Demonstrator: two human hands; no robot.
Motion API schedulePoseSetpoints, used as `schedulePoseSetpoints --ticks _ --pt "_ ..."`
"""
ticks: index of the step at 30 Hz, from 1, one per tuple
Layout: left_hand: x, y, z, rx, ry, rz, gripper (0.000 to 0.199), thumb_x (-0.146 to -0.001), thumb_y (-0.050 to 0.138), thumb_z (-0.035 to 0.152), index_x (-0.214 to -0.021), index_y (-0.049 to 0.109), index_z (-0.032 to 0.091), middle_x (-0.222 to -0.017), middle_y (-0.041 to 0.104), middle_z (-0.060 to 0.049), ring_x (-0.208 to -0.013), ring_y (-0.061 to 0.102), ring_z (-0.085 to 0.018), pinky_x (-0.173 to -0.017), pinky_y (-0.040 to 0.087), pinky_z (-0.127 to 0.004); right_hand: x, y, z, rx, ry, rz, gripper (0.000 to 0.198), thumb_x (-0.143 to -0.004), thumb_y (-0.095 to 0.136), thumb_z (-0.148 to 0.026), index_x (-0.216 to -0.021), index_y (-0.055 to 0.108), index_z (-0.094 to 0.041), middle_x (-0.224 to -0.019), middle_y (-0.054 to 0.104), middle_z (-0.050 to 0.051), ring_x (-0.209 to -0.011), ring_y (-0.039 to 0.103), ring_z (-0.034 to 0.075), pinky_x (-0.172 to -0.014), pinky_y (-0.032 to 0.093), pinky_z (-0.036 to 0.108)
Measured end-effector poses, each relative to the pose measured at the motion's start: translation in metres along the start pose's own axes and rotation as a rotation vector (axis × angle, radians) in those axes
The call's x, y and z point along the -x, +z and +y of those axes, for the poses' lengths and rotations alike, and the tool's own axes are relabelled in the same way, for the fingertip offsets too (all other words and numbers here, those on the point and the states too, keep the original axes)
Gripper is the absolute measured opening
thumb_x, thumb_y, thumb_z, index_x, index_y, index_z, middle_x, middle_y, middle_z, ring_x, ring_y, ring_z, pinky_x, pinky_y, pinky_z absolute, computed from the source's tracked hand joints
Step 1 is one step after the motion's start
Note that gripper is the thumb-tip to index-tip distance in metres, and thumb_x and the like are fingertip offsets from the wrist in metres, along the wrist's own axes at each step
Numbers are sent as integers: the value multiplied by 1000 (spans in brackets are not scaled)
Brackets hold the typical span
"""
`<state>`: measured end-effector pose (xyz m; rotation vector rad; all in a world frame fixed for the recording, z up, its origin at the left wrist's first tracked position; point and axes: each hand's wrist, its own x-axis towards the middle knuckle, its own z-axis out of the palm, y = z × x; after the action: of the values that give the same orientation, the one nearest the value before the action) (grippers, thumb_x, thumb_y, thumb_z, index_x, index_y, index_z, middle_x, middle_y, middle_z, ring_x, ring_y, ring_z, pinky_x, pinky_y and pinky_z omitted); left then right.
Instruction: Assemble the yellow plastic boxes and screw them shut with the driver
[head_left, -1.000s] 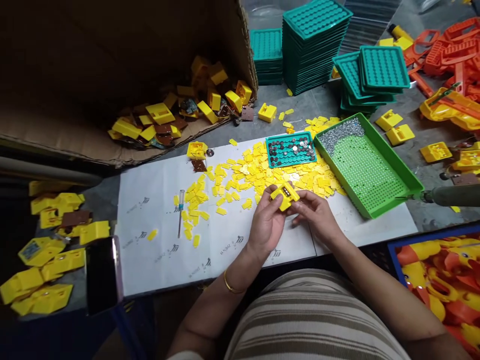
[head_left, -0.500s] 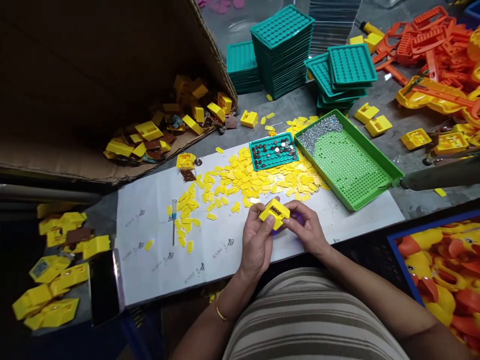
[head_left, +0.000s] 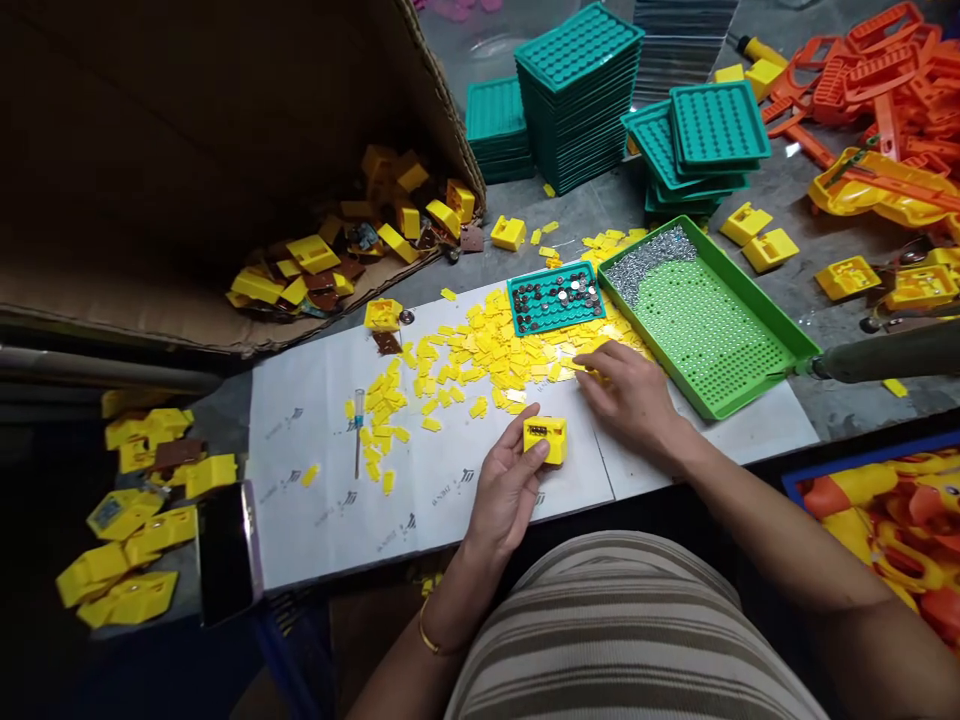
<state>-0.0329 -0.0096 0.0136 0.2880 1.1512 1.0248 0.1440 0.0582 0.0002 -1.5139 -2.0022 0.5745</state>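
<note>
This is a workshop, and the bulk of like parts on its grey worktop [head_left: 862,415] shows it. Hundreds of small flat yellow pieces [head_left: 506,350] are heaped on a white sheet [head_left: 442,520] with repeated printed marks. At far left, a cardboard box [head_left: 225,120] lies open, yellow housings [head_left: 311,255] piled at its mouth. Moulded teal trays [head_left: 577,110] stand stacked at the far side; orange plastic parts [head_left: 892,90] crowd the far right. A perforated green tray [head_left: 705,300] holds loose metal bits [head_left: 651,260]. A screwdriver [head_left: 358,435] lies left on the sheet, and a slim grey tool [head_left: 885,350] reaches in from the right.
</note>
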Motion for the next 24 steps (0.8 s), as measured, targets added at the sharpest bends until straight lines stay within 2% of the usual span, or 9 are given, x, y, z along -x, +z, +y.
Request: schedulePoseSetpoints --ticks 2,4,8,10,13,16,18,20,24 --pt "0 0 -1 0 -9 -1 47 -67 79 19 -109 57 21 -97 65 0 -82 63 -10 -70 52 -19 -13 2 1 203 57 -104 23 -92 50 -26 -104 68 -20 -97 64 10 -85 60 22 -64 41 31" --pt "-1 1 -1 -1 -13 -12 47 -68 78 20 -107 53 22 -92 65 1 -81 64 -11 -71 52 -21 -20 5 1 304 101 -200 23 -93 48 -26 -100 69 -20 -96 63 10 -80 58 21 -58 35 29" --pt "-3 4 2 20 -43 -61 45 -71 76 21 -106 47 22 -96 67 -3 -89 69 -17 -78 53 -27 -21 2 3 321 87 -192 18 -92 52 -27 -95 69 -22 -103 63 8 -81 59 20 -53 29 28" --pt "-4 5 4 53 -59 -94 41 -74 72 24 -107 47 21 -102 68 -6 -94 70 -20 -81 53 -30 -17 -4 4 208 39 -140 16 -91 54 -25 -94 69 -22 -105 63 7 -84 60 20 -56 34 28" --pt "-7 6 3 100 -75 -132 37 -78 68 28 -109 49 20 -105 67 -7 -98 69 -23 -85 53 -35 -7 -14 3 -188 6 -74 13 -90 57 -25 -93 69 -21 -96 66 6 -80 61 17 -63 44 28" --pt "-10 6 -1 97 -65 -135 35 -79 66 29 -110 51 20 -106 67 -7 -100 67 -23 -90 51 -40 6 -20 -3 -569 123 -84 18 -84 65 -35 -92 70 -20 -84 68 4 -72 62 16 -64 49 29" --pt "-11 7 -5 74 -36 -129 34 -80 65 29 -110 52 21 -106 66 -5 -100 66 -21 -94 50 -42 14 -20 -8 -727 241 -132 26 -77 72 -43 -89 70 -19 -75 68 3 -65 62 15 -61 51 29" --pt "-12 8 -9 41 0 -133 33 -81 64 30 -111 53 22 -106 66 -4 -100 65 -18 -98 48 -43 20 -19 -12 -774 308 -168 28 -72 76 -43 -80 69 -18 -69 67 1 -59 61 14 -58 51 28" --pt "-10 9 -15 -38 42 -156 32 -84 62 33 -113 53 24 -106 65 -2 -102 63 -17 -100 47 -43 23 -15 -16 -621 264 -194 12 -74 73 -30 -74 71 -18 -68 69 1 -60 61 13 -58 47 26"
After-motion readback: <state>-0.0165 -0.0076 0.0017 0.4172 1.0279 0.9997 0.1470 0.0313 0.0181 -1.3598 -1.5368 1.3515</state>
